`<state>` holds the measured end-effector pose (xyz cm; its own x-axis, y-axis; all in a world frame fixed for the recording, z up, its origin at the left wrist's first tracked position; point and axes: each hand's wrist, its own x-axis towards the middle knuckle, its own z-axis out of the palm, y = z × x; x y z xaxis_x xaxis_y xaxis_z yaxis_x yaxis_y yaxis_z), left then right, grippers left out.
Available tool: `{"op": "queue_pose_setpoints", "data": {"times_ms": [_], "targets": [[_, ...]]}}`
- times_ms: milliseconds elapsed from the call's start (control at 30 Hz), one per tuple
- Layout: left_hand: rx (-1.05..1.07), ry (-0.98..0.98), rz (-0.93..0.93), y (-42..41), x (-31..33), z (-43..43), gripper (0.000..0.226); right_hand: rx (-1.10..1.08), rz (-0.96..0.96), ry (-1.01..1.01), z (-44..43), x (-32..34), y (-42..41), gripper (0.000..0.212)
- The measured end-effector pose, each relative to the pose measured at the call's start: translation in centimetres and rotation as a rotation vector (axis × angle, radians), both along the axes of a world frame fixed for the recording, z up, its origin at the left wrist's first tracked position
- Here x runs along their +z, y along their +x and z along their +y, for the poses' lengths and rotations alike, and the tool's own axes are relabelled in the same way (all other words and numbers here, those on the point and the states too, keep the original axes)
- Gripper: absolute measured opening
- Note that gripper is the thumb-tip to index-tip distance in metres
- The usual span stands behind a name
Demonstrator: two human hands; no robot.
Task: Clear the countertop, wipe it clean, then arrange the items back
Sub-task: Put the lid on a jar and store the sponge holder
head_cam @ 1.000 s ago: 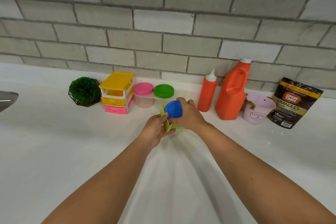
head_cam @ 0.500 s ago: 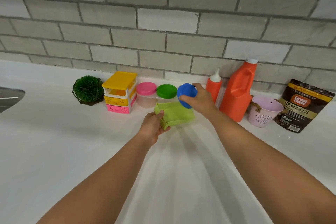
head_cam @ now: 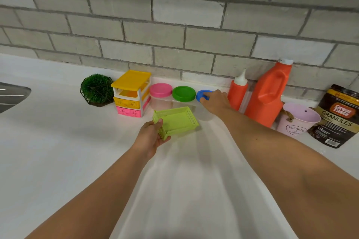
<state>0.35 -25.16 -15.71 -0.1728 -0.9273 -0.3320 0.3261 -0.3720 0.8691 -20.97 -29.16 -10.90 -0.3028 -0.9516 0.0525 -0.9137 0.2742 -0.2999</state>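
Observation:
My left hand (head_cam: 150, 136) grips the near left corner of a small lime-green plastic drawer tray (head_cam: 177, 120), held just above the white countertop (head_cam: 58, 151). My right hand (head_cam: 214, 101) holds the blue-lidded clear jar (head_cam: 202, 95) from above, set down by the back wall. It stands in a row with the green-lidded jar (head_cam: 183, 93) and the pink-lidded jar (head_cam: 160, 91). Left of them is a small drawer unit (head_cam: 132, 93) with a yellow top; its upper slot is open.
A green ball plant (head_cam: 97, 88) sits left of the drawer unit. At the right stand an orange squeeze bottle (head_cam: 238, 89), an orange jug (head_cam: 269, 93), a pink pail (head_cam: 297, 120) and a dark granules pouch (head_cam: 338, 116). A sink edge (head_cam: 11, 93) shows far left.
My right hand carried the blue-lidded jar from above the green tray back to the wall and set it beside the green-lidded jar. My left hand kept the tray, now tilted flatter.

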Motion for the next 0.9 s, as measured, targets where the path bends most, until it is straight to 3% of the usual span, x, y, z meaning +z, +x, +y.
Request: {"op": "queue_pose_setpoints", "data": {"times_ms": [167, 467, 700, 900], "targets": [[0.025, 0.018, 0.006, 0.6, -0.5, -0.1, 0.029, 0.048, 0.105, 0.046, 0.8, -2.3, 0.3, 0.05], [0.054, 0.037, 0.019, 0.8, 0.1, 0.9, 0.038, 0.065, 0.12, 0.217, 0.6, -1.0, 0.1, 0.057], [0.087, -0.01, 0.06, 2.3, 0.8, 2.6, 0.063, 0.133, 0.091, -0.176, 2.4, -0.8, 2.9, 0.054], [0.086, -0.052, 0.076, 3.4, 1.1, 2.6, 0.066, 0.221, -0.122, -0.211, 6.1, -2.0, 7.8, 0.04]]}}
